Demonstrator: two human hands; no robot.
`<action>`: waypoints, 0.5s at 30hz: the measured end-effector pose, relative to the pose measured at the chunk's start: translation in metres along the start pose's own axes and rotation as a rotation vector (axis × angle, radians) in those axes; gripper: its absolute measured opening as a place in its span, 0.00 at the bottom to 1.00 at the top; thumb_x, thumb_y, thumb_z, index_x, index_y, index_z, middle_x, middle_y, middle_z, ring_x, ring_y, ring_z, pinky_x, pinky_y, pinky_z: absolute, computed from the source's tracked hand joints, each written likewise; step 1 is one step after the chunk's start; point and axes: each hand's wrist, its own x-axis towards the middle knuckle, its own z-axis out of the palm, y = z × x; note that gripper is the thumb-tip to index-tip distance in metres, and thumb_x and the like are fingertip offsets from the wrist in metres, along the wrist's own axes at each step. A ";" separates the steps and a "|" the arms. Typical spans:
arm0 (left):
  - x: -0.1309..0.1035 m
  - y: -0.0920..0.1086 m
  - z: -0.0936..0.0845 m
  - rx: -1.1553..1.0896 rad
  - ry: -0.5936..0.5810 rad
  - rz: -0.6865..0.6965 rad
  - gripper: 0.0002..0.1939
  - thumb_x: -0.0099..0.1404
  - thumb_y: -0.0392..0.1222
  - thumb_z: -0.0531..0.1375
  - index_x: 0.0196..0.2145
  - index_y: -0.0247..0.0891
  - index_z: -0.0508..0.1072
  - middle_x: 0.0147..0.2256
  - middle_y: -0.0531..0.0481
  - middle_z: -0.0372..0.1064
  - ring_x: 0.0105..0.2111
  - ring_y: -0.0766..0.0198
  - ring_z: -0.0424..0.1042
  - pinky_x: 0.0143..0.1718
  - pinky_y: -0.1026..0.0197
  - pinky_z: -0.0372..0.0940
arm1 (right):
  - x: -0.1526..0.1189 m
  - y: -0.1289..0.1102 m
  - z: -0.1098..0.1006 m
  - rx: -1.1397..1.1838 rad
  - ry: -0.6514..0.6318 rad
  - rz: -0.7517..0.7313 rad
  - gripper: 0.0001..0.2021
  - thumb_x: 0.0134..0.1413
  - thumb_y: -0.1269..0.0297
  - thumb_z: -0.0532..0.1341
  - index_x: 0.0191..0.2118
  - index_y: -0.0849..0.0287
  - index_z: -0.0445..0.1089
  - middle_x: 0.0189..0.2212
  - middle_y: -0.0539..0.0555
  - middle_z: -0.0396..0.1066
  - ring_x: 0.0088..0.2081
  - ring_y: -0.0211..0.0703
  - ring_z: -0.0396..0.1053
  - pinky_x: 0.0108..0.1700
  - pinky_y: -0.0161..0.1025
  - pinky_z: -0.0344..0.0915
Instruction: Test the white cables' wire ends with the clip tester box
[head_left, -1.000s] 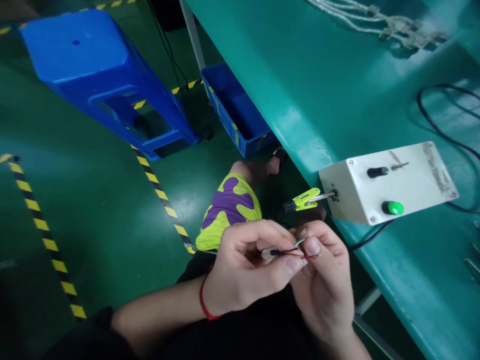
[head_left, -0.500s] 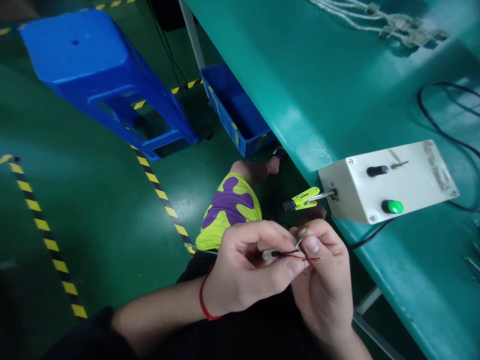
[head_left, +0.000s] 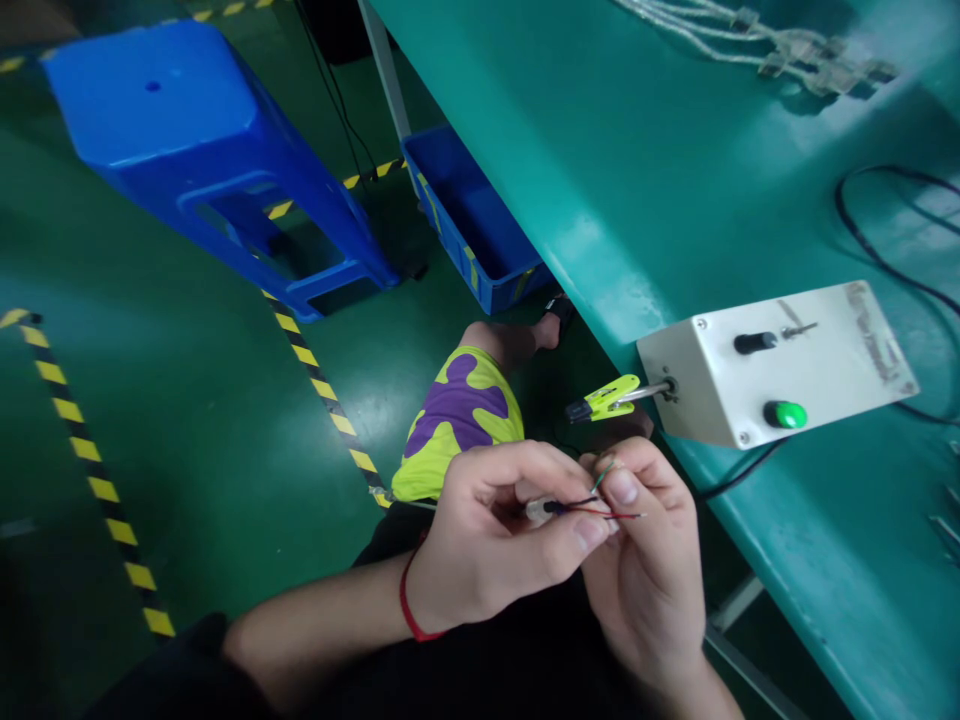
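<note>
My left hand (head_left: 517,540) is closed on the end of a cable (head_left: 537,511), whose pale sheath shows between the curled fingers. Thin wires fan out of its dark end: a red wire (head_left: 628,516), a green wire (head_left: 602,477) and a dark one. My right hand (head_left: 649,540) meets the left fingertips, with thumb and forefinger pinched at the green wire. Just beyond the hands, a yellow-green clip (head_left: 613,397) with a dark tip sticks out on a metal rod from a white box (head_left: 799,355). On that box are a green button (head_left: 789,415), a black knob (head_left: 754,343) and a small toggle switch.
The box stands at the edge of the green table (head_left: 615,200). Clear-sheathed cables (head_left: 802,50) lie at the far side, and a black cord (head_left: 862,240) loops at right. On the floor are a blue stool (head_left: 157,100) and a blue crate (head_left: 491,290).
Both hands hold almost the same pose. The red and green wire ends have shifted very slightly between the fingertips.
</note>
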 end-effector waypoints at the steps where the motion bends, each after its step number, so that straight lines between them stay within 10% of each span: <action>1: 0.000 0.000 0.000 0.007 0.000 0.007 0.08 0.61 0.28 0.71 0.37 0.38 0.81 0.32 0.48 0.81 0.31 0.62 0.80 0.33 0.63 0.75 | 0.000 0.000 0.000 -0.002 0.000 0.002 0.08 0.57 0.59 0.74 0.32 0.52 0.77 0.21 0.47 0.68 0.22 0.37 0.60 0.26 0.36 0.62; 15: -0.003 -0.003 -0.002 0.053 0.153 0.006 0.04 0.67 0.34 0.72 0.38 0.41 0.83 0.36 0.49 0.82 0.31 0.66 0.79 0.33 0.66 0.75 | 0.000 0.001 0.002 -0.048 0.042 -0.036 0.08 0.55 0.59 0.76 0.32 0.50 0.78 0.23 0.49 0.70 0.23 0.37 0.62 0.29 0.38 0.66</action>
